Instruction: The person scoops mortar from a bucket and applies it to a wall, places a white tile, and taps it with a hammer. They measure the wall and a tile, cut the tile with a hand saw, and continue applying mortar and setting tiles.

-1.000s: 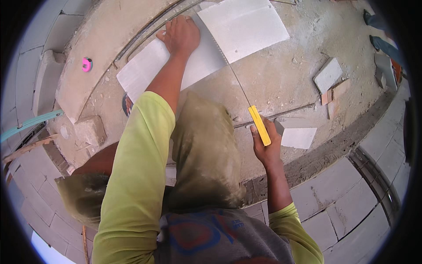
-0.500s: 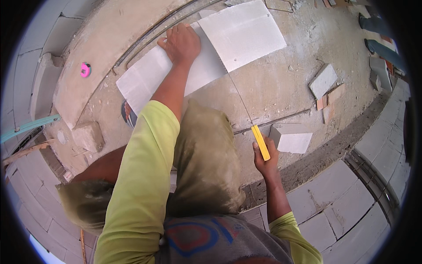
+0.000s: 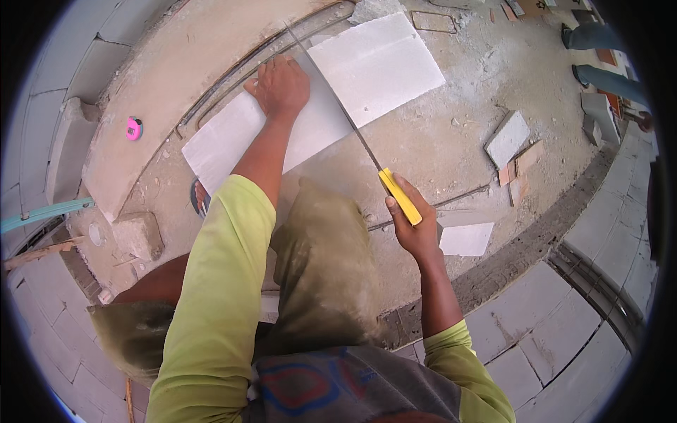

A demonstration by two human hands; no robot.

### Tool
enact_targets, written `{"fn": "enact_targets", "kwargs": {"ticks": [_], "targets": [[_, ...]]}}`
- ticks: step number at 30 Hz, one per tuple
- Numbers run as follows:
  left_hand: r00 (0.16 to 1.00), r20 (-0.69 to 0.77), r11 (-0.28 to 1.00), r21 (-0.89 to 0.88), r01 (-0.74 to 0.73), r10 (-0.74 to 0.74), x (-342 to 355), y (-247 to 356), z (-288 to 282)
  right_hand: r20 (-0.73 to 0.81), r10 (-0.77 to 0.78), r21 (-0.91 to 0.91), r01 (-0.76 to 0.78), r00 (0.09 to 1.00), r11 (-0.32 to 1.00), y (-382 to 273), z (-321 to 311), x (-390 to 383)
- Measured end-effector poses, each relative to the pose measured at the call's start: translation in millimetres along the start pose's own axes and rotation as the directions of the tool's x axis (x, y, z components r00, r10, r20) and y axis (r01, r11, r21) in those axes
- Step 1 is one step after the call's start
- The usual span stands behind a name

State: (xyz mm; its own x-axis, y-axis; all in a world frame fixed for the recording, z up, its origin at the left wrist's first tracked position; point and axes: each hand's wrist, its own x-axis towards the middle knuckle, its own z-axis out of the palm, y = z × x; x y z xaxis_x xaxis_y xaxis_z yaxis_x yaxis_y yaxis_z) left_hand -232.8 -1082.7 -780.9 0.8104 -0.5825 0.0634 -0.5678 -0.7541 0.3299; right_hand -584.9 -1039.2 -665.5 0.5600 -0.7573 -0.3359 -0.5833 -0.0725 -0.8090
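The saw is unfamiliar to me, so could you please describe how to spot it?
Find the white block beneath the left hand. Beside that hand, the saw slants across it to the right hand. Unlike the thin rods nearby, it has a yellow handle.

Lime-grn slvs (image 3: 226, 275), dk-grey shirt (image 3: 416, 388) w/ blue & red print (image 3: 300, 389), dusty olive bottoms (image 3: 328, 261).

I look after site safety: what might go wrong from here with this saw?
The bare left hand rests on the white block, just left of the saw blade; if the blade jumped, it might cut that hand. The right hand grips the yellow handle; a twist might make the blade bind. A foot shows beside the block, so a shifting piece might hit it.
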Motion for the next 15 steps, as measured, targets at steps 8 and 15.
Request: {"fn": "enact_targets", "kwargs": {"ticks": [8,15], "targets": [[0.999,-0.002,0.998,0.055,-0.040,0.040,-7,-6,6,-0.030,-0.046,0.058,0.048,0.998,0.997,18,-1,-25],[0.999,-0.026,0.998,0.058,-0.020,0.021,6,-9,9,-0.034,-0.125,-0.077,0.122,0.992,0.990,57,-8,-80]]}}
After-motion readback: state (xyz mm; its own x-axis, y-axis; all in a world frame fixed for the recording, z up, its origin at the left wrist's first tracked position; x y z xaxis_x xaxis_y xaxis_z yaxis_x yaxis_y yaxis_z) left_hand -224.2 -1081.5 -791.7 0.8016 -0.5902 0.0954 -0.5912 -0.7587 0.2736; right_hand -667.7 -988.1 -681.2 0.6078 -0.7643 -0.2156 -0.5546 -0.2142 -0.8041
